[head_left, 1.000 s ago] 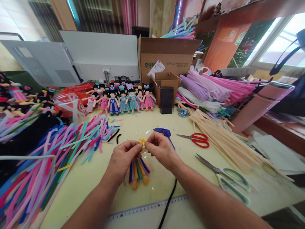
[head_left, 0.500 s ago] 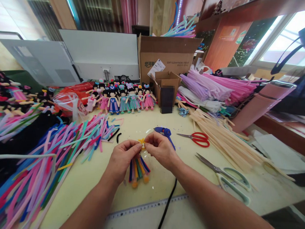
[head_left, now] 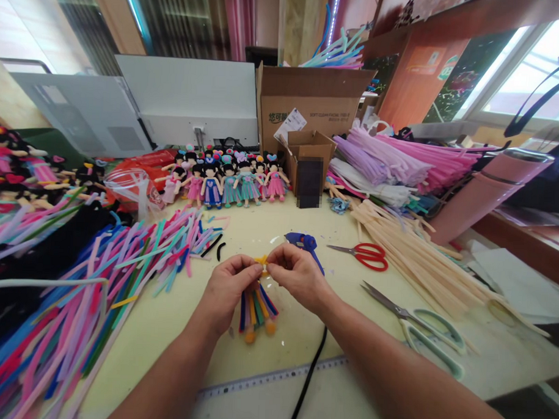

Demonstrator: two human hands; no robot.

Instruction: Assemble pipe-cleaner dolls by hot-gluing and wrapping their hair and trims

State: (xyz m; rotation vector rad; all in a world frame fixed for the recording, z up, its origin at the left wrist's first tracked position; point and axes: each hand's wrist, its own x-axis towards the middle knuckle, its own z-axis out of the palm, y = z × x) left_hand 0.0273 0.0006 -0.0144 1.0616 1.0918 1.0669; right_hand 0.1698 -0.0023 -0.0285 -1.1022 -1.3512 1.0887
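- Pinching work, mid-table: both hands meet over a half-made doll (head_left: 256, 306) – a bunch of blue, orange and green strips hanging down, with two orange pom-poms (head_left: 250, 337) at the bottom.
- Left hand (head_left: 228, 287): thumb and forefinger closed on the top of the bunch, holding it just above the yellow table (head_left: 174, 328); the other fingers are curled under.
- Right hand (head_left: 295, 274): fingertips clamped on a small yellow piece (head_left: 261, 261) at the doll's top, touching the left fingertips.
- Step in hand, as I judge it: fixing or shaping the yellow piece where the strips gather – fine fingertip work, not cutting or gluing.
- Any further turn of that piece would call for the left pinch to stay firm so the strips don't slip, and for small moves only.
- Near at hand: blue glue gun (head_left: 303, 241) just behind the right hand, its black cord (head_left: 308, 375) running toward the near edge across a ruler (head_left: 273, 377); red scissors (head_left: 367, 255) and green-handled scissors (head_left: 422, 327) to the right.
- Left side: a loose heap of coloured stems (head_left: 121, 271); at the back, a row of finished dolls (head_left: 229, 183).
- Hard to make out: the yellow piece's shape – mostly covered by fingertips. Whether it is already joined to the strips, I cannot tell. The heap of stems is cut off at the frame edge.
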